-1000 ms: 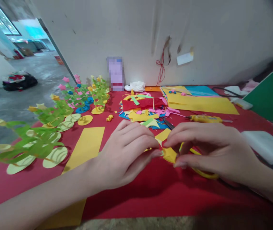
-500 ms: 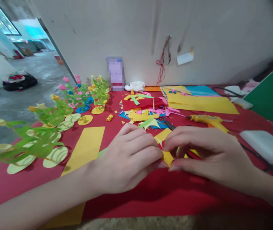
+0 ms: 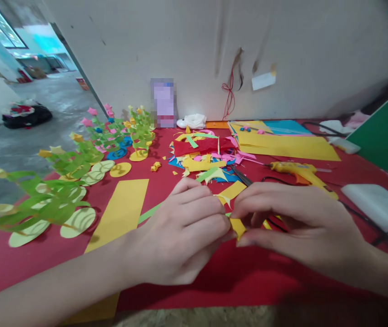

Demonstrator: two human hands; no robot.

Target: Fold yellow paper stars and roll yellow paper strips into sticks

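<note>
A small folded yellow paper star (image 3: 238, 227) sits between my two hands, partly covered by fingers. My right hand (image 3: 292, 222) pinches it between thumb and fingertips. Closed with its fingers curled, my left hand (image 3: 187, 231) meets the star's left side; its fingertips are hidden behind the knuckles. Both hands are just above the red table covering (image 3: 166, 295). Beyond them lies a yellow paper scrap (image 3: 231, 191) near the blades of dark scissors (image 3: 240, 175). A light green paper strip (image 3: 149, 212) runs under my left hand.
Paper flowers (image 3: 44, 195) on round bases stand at the left, beside a long yellow paper strip (image 3: 126, 200). Coloured scraps (image 3: 204, 156) are heaped at centre. A yellow glue gun (image 3: 296, 170), paper sheets (image 3: 289, 147) and a white box-like object (image 3: 378, 209) are on the right.
Both hands have shifted slightly, and the yellow star has tilted a little between the fingers. Nothing has been let go.
</note>
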